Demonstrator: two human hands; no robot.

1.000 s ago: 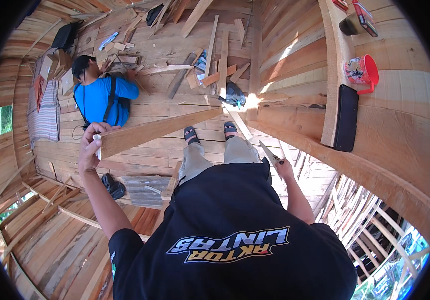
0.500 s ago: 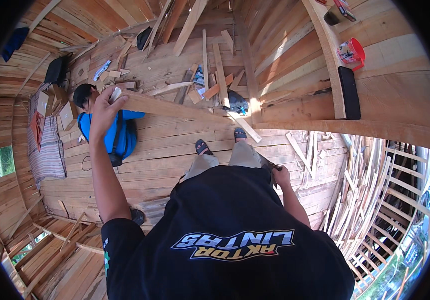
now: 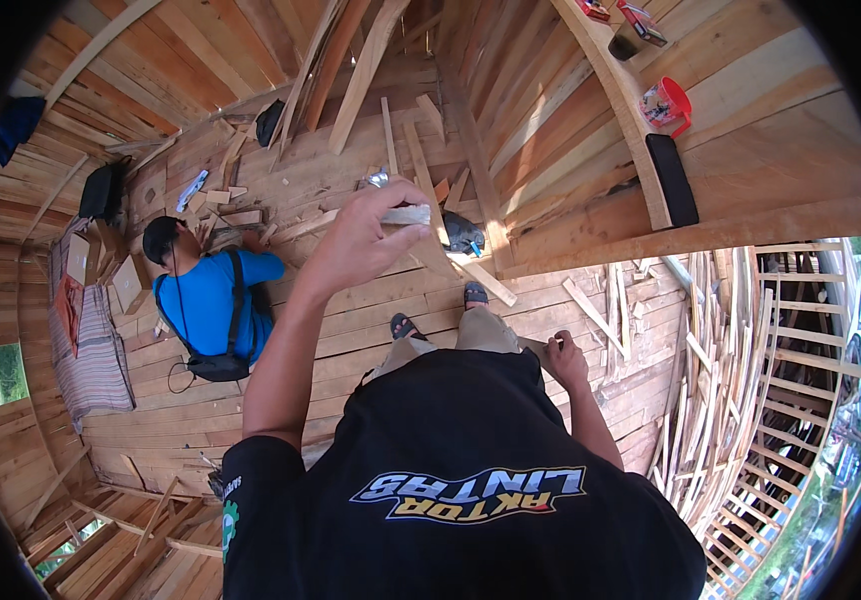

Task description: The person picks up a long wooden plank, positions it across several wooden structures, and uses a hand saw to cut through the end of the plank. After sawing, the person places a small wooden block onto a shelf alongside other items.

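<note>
My left hand point(image 3: 371, 235) is raised in front of me, its thumb and fingers closed on the end of a wooden board point(image 3: 408, 215). That pale end faces up at me, so the board's length looks strongly foreshortened below it. Low beside my right thigh, my right hand point(image 3: 565, 362) has curled fingers. A greyish edge shows next to it, but most of what it holds is hidden by the hand and my leg.
A person in a blue shirt point(image 3: 213, 310) and black cap crouches at left. Wood offcuts point(image 3: 219, 197) litter the plank floor. A red-handled cup point(image 3: 665, 104) and black phone point(image 3: 673, 180) rest on a wall beam at right. Long strips point(image 3: 696, 400) are piled by the slatted edge.
My left hand has swung rightward with the board's end, bringing the board from lying across the view to nearly end-on. My right hand stays low by my thigh.
</note>
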